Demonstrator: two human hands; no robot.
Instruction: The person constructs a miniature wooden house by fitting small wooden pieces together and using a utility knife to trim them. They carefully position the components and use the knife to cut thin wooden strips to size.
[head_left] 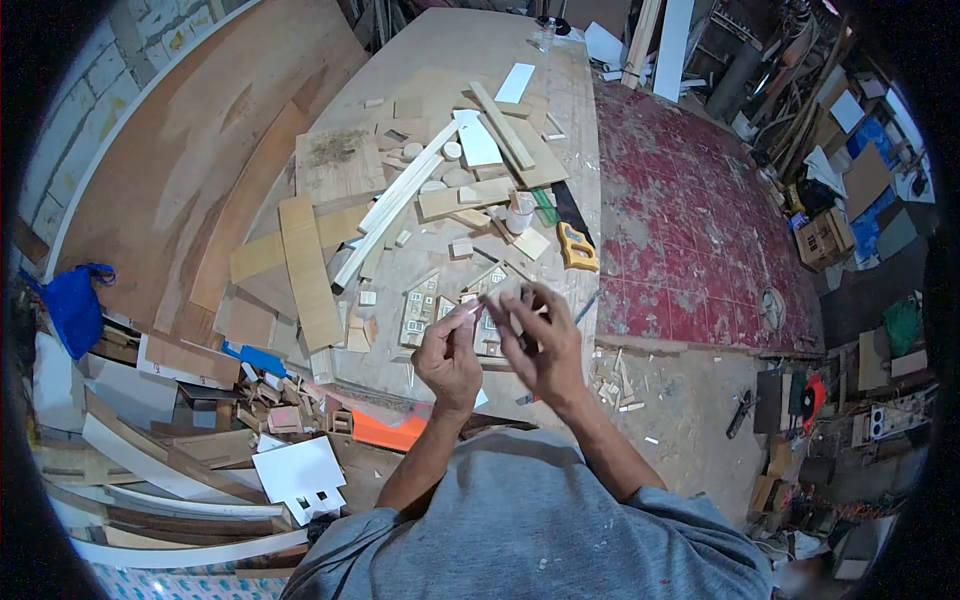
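My left hand (450,358) is raised over the table's near edge, its thumb and fingers pinched on something too small to make out. My right hand (540,340) is beside it on the right, fingers bent around a small pale piece that is blurred. Beneath and behind both hands lies a small wooden house model (420,305) with white-framed windows, partly hidden by them. A small wood block (461,248) and a white cup (520,213) stand farther back on the table.
Wood strips (400,205), boards (310,270) and a yellow-handled saw (578,247) lie on the worktable (440,50). An orange piece (388,431) is by its near edge. Scrap wood (285,400) is piled at the left, beyond a blue bag (75,308).
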